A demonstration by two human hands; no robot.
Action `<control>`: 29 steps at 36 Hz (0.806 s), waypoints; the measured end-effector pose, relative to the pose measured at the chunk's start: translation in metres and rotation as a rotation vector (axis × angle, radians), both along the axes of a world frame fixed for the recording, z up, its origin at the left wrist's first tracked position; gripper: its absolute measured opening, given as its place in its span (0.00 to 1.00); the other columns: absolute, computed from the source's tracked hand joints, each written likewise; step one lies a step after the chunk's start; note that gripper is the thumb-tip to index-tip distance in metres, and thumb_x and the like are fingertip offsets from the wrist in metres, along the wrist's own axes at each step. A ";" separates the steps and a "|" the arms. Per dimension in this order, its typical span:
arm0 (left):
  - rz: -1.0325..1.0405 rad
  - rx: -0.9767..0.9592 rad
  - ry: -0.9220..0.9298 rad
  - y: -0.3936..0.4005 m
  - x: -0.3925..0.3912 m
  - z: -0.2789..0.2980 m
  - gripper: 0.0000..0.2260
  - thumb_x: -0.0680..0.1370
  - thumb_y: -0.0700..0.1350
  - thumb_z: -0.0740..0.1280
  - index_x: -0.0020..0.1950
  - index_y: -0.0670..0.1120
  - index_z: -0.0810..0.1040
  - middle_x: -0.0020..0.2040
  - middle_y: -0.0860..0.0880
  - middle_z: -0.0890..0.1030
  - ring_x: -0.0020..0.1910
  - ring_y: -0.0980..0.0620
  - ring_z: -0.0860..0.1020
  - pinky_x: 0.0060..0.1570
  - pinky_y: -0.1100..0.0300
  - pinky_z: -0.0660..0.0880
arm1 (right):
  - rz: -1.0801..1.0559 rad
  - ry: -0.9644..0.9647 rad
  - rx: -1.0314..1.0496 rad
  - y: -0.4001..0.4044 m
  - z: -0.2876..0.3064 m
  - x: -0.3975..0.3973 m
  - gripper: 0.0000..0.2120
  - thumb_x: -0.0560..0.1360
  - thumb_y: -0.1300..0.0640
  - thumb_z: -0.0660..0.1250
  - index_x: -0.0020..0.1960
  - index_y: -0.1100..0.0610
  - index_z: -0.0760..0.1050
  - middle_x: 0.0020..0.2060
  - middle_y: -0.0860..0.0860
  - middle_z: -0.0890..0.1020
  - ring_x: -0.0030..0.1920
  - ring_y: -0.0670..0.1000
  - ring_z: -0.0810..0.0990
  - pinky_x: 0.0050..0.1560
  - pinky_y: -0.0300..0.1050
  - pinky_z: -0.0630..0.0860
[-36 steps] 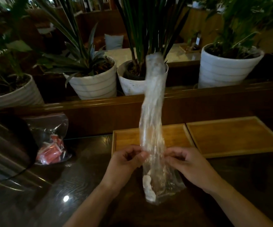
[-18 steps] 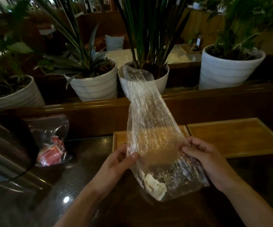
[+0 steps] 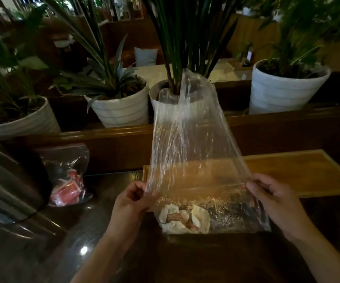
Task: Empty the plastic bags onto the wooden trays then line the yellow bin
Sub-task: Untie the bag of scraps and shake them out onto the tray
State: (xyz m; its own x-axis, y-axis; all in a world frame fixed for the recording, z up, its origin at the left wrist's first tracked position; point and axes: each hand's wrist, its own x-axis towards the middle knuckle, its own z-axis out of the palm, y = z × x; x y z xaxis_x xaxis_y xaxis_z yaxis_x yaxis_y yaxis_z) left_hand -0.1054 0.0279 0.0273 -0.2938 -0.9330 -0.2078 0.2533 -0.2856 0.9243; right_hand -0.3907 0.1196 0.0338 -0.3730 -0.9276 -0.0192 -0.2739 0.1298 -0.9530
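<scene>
A clear plastic bag (image 3: pixel 191 148) stands upright on the dark table, spread wide, with several white and reddish pieces (image 3: pixel 183 220) at its bottom. My left hand (image 3: pixel 132 203) pinches the bag's left edge. My right hand (image 3: pixel 275 199) pinches its right edge. Behind the bag lie two wooden trays side by side, the left one (image 3: pixel 150 170) mostly seen through the plastic, the right one (image 3: pixel 299 172) bare. A second clear bag (image 3: pixel 67 176) holding red packets sits at the left. No yellow bin is in view.
A dark rounded object (image 3: pixel 11 180) fills the left edge of the table. A wooden ledge (image 3: pixel 107 137) runs behind the trays, with several white plant pots such as one (image 3: pixel 283 90) at the right and tall leaves above.
The bag has gone from a narrow twisted column to a wide flat sheet. My hands have moved apart, each drawing one edge outward, and the pieces inside have spread along the bottom.
</scene>
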 end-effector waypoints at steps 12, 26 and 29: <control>-0.105 -0.019 -0.066 0.010 -0.004 0.002 0.13 0.73 0.44 0.72 0.55 0.42 0.79 0.54 0.41 0.82 0.54 0.38 0.80 0.55 0.41 0.76 | 0.158 -0.151 0.179 0.005 0.002 -0.003 0.12 0.75 0.45 0.64 0.57 0.42 0.78 0.52 0.39 0.83 0.56 0.40 0.77 0.67 0.50 0.62; 0.252 -0.435 -0.240 0.008 -0.015 0.030 0.06 0.79 0.47 0.66 0.45 0.49 0.81 0.40 0.50 0.82 0.39 0.51 0.78 0.40 0.53 0.78 | -0.045 -0.142 -0.147 0.005 0.016 0.010 0.07 0.76 0.57 0.66 0.47 0.59 0.81 0.39 0.49 0.85 0.39 0.42 0.83 0.40 0.37 0.76; 0.286 -0.433 -0.241 0.009 -0.012 0.024 0.05 0.78 0.47 0.67 0.45 0.49 0.82 0.40 0.50 0.82 0.39 0.51 0.78 0.37 0.60 0.77 | -0.056 -0.086 -0.126 0.015 0.014 0.017 0.07 0.77 0.58 0.65 0.47 0.55 0.82 0.39 0.47 0.85 0.40 0.42 0.83 0.44 0.42 0.74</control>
State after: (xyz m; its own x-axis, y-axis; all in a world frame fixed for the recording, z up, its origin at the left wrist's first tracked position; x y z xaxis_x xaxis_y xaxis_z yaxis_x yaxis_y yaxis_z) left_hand -0.1176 0.0369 0.0510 -0.0089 -0.9834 0.1814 0.0321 0.1810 0.9830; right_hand -0.3739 0.1342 0.0476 -0.4262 -0.9025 0.0616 -0.1863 0.0210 -0.9823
